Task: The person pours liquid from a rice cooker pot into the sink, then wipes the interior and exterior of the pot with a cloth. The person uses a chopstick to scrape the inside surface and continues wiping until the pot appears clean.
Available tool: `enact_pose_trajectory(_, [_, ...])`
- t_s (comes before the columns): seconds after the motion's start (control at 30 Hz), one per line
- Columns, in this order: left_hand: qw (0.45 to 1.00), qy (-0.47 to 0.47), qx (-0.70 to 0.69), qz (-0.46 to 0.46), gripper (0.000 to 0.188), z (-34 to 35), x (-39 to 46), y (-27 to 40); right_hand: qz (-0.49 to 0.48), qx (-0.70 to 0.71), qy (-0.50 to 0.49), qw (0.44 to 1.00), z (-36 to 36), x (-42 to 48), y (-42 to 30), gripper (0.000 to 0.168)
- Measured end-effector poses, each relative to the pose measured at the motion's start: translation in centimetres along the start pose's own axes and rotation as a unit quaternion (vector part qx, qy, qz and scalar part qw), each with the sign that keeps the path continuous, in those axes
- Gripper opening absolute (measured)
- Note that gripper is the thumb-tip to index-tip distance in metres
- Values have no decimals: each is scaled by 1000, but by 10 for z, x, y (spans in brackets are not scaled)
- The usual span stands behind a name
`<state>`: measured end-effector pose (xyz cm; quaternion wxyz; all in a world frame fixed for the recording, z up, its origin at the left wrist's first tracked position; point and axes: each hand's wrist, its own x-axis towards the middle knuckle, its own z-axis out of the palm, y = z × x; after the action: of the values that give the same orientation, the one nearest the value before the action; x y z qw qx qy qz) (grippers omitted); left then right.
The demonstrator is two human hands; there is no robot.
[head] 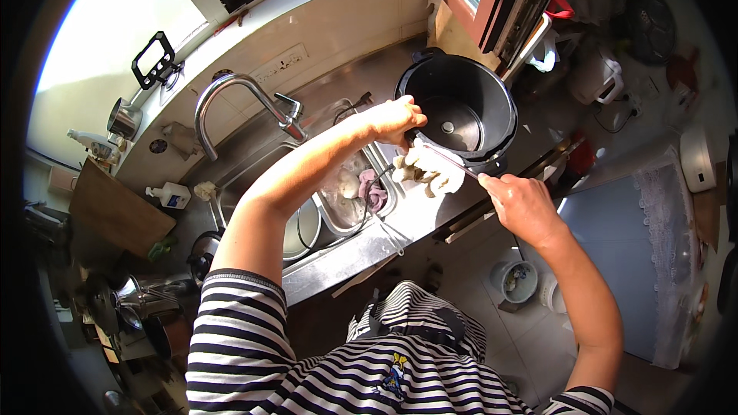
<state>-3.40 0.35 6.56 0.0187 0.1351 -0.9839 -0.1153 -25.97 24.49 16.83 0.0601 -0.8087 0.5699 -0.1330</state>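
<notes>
A black cooker body point(490, 86), open at the top with a metal plate inside its bottom, stands on the steel counter right of the sink. My left hand point(400, 121) is curled at the cooker's near left rim; its grip there is partly hidden by the hand itself. My right hand point(516, 204) grips a thin rod-like tool point(461, 165), which reaches up and left towards the cooker's near rim. Under the rod lies a whitish cloth or glove point(435, 170) with brownish patches. A dark cord point(363, 213) runs from near the cloth across the sink.
The steel sink point(392, 199) holds a pink cloth point(372, 191) and a pale round thing. A curved faucet point(230, 82) rises behind it. A soap bottle point(172, 195) stands left, near a brown board point(118, 207). The window frame point(487, 6) juts in above the cooker. A bucket point(514, 281) is on the floor.
</notes>
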Motion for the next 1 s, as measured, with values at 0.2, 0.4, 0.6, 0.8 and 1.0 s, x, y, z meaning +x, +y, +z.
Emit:
enact_pose_trajectory(0.2, [998, 12, -15, -60, 30, 6, 0, 11, -18, -57, -38, 998, -13, 10, -10, 25])
enact_pose_trajectory(0.4, [998, 34, -48, -39, 20, 11, -1, 8, -28, -51, -27, 998, -8, 10, -2, 28])
enact_pose_trajectory(0.6, [996, 66, -51, -32, 21, 12, 0, 9, -13, -58, -30, 998, -4, 13, -16, 26])
enact_pose_trajectory(0.8, [999, 38, -18, -22, 21, 5, -7, 7, 0, -97, -33, 995, 9, 9, -22, 32])
enact_pose_trajectory(1.0, [998, 31, -31, -52, 25, 7, -3, 14, -5, -70, -48, 996, -11, -11, -5, 30])
